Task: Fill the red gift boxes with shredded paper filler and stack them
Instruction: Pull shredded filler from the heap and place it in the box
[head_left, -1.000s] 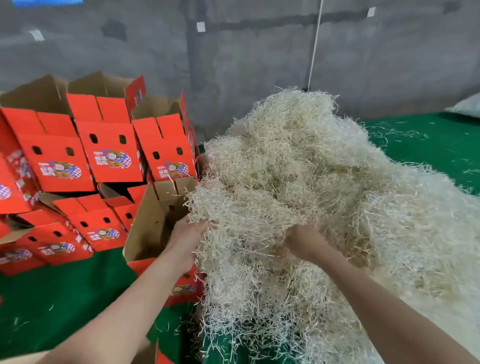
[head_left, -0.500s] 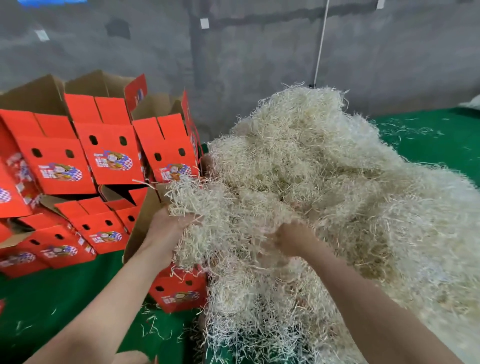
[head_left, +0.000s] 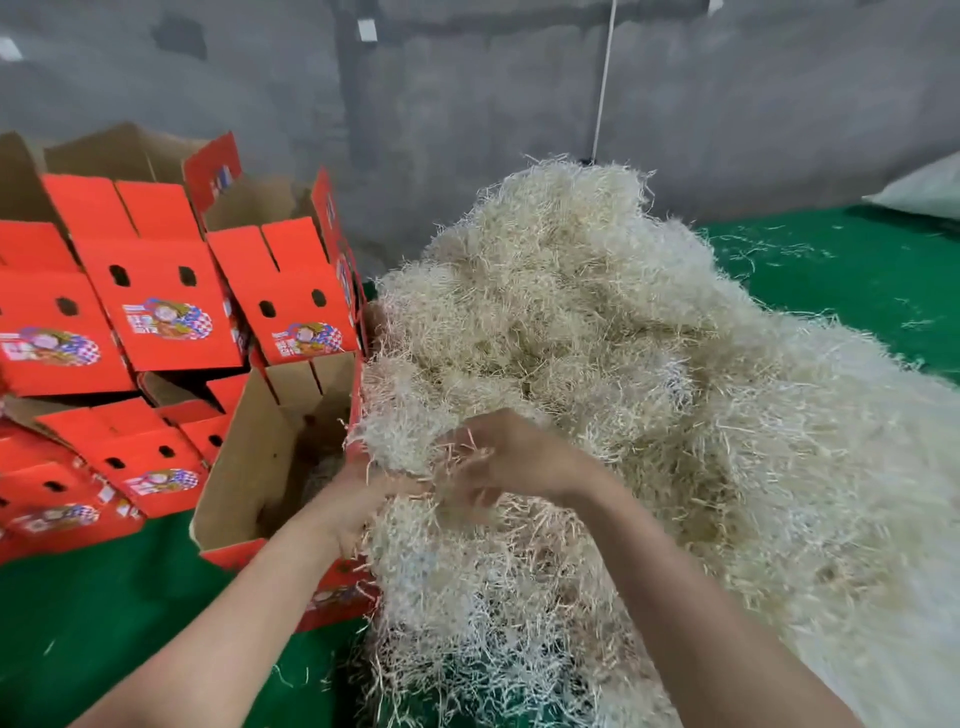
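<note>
Grey concrete wall (head_left: 467, 130): spans the whole background, upright behind everything listed.

Green floor mat (head_left: 104, 623): carries all the goods, with loose pale strands scattered toward its far right side.

Heap of shredded paper filler (head_left: 675, 415): cream-coloured and tangled, it takes up the centre and right of the mat. It rises to a peak near the wall and spills down to the near edge.

Stack of red gift boxes (head_left: 156, 312): piled at the left side of the mat in at least two layers. The flaps stand up, showing brown cardboard inside. Each front panel carries two oval holes and a printed picture label. Whether these hold filler cannot be seen.

Open red gift box (head_left: 249, 467): stands on the mat between the stack and the heap, touching both. Its mouth is tilted toward the heap and the brown interior shows. A little filler lies at the bottom.

White sack (head_left: 924, 189): lies at the far right edge of the mat, against the wall.

Right hand (head_left: 514, 457): fingers curled, grasping strands of filler at the heap's left flank.

Left hand (head_left: 358, 499): at the open box's right rim, clasping a clump of filler just beside the right hand.

White cord (head_left: 602, 78): hangs down the wall behind the heap's peak.
</note>
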